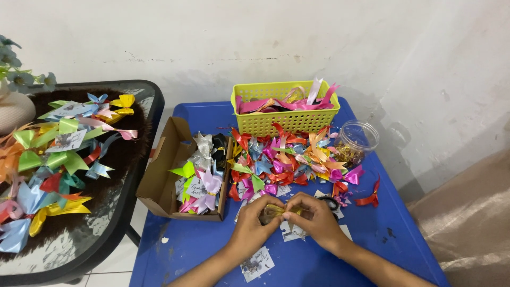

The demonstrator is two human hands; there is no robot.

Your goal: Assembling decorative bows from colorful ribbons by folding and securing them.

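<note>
1. While you look down at the blue desk [372,239], your left hand [254,222] and right hand [314,217] meet over its near middle, fingertips pinched together.
2. Both hands are closed on a small gold bow [276,211]: your left hand grips its left end, your right hand its right end. It sits just above the desk.
3. White cards [257,263] lie on the desk under and just beside your hands; one is below your left wrist.
4. Just beyond your hands lies a heap of bows [281,159] in red, orange, blue, pink and green.
5. Behind the heap stands a yellow-green basket [287,121] with pink and orange ribbon [297,102] hanging over its rim.
6. Right of the heap is a clear jar [358,139], open at the top, with gold bits inside.
7. A loose red bow [371,197] lies on the desk to the right of your right hand, apart from the heap.
8. Left of your hands, a cardboard box [159,180] holds silver, green and lilac bows with cards.
9. Further left, a dark glass table [127,196] carries more bows on a brown mat [122,154], well apart from your hands.
10. A white vase [13,109] with pale flowers stands at that table's far left edge.
</note>
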